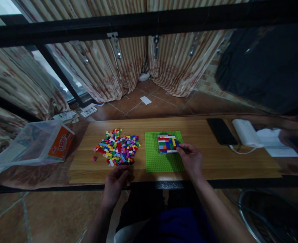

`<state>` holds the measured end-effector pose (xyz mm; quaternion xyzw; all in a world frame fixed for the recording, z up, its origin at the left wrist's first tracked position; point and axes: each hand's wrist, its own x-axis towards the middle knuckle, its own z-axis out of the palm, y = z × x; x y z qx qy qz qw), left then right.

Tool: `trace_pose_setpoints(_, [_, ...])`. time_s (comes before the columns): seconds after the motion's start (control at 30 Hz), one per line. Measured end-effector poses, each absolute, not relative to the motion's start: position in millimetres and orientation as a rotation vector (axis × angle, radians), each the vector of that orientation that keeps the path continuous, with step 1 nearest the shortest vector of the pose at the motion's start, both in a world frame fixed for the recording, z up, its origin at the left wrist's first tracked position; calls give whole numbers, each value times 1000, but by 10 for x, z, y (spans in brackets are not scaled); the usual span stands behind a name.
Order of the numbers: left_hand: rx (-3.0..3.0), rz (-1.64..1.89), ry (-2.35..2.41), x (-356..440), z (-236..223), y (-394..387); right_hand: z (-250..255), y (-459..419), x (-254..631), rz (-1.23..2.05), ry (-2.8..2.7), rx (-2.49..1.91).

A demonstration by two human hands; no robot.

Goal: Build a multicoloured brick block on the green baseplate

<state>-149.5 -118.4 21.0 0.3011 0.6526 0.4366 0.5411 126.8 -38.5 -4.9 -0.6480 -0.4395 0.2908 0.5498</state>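
My right hand point(191, 159) reaches the right edge of a low block of multicoloured toy bricks point(167, 144). Its thumb and fingers pinch a small blue toy brick point(178, 145) against that edge; whether it is fixed there I cannot tell. The block sits on a green studded baseplate point(152, 162), right of its middle. At the table's front edge, my left hand point(116, 182) is loosely closed, its fingers curled in. Anything inside it is hidden. Just beyond its fingertips lies a heap of loose toy bricks point(118, 147) in many colours.
A clear plastic box point(41, 138) with an orange label stands left of the wooden table top point(139, 126). On the right lie a black phone point(221, 131), a white power bank point(247, 132) with a cable, and white paper point(277, 143). A dark rail point(128, 25) crosses above.
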Motion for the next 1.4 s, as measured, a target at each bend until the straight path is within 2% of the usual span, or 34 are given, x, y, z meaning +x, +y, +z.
trace_pose_setpoints(0.43, [713,1041,1526,-1506,158,-1183,-45,-528,1284,550,-1223,-1574])
trace_pose_setpoints(0.73, [727,1033,1511,-1534,122,-1180,168,-286,1272,340,-1543,-1498])
trace_pose_setpoints(1.07, [719,1020,1500,-1538,123,-1176,119,-201,1089,-20,-1678,-1704])
trace_pose_setpoints(1.4, [724,1031,1511,-1521,147,-1180,4,-166,1082,82,-1424,-1698])
